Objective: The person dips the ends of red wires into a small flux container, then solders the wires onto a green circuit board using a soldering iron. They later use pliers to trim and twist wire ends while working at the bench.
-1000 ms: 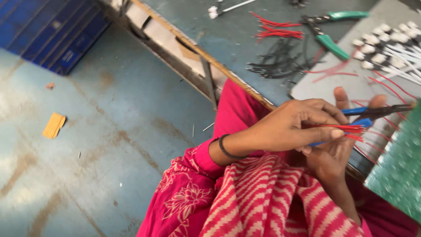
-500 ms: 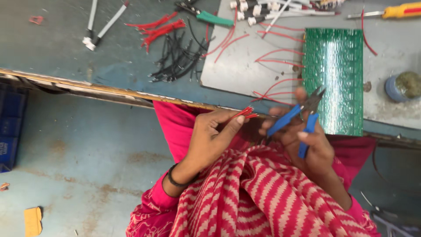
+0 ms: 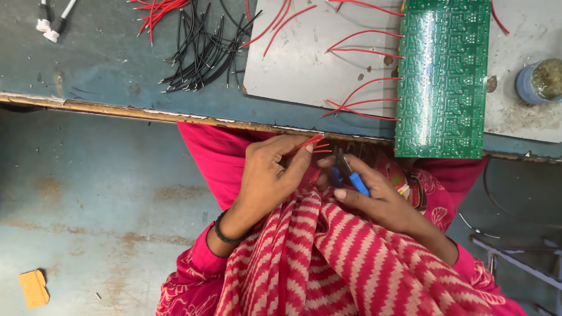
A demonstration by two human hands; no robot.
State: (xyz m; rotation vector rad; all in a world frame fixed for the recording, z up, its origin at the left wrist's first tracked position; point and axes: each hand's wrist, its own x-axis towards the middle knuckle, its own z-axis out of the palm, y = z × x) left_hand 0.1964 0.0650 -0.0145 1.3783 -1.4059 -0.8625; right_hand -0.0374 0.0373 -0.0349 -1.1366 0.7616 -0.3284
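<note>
the left hand (image 3: 266, 175) pinches a few short red wires (image 3: 311, 144) just below the table (image 3: 105, 58) edge; the right hand (image 3: 374, 196) grips blue-handled pliers (image 3: 346, 173), their tips hard to make out. beyond lie a green circuit board (image 3: 442, 76), a grey sheet (image 3: 304, 64) and black wires (image 3: 199, 50); a small jar (image 3: 541, 81) is cut off far right.

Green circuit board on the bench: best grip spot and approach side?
Probably the near short edge of the circuit board. It overhangs the table edge toward the person, so fingers can get under and over it there, coming from the lap side. The board's left long edge carries soldered red wires; avoid that side.
</note>
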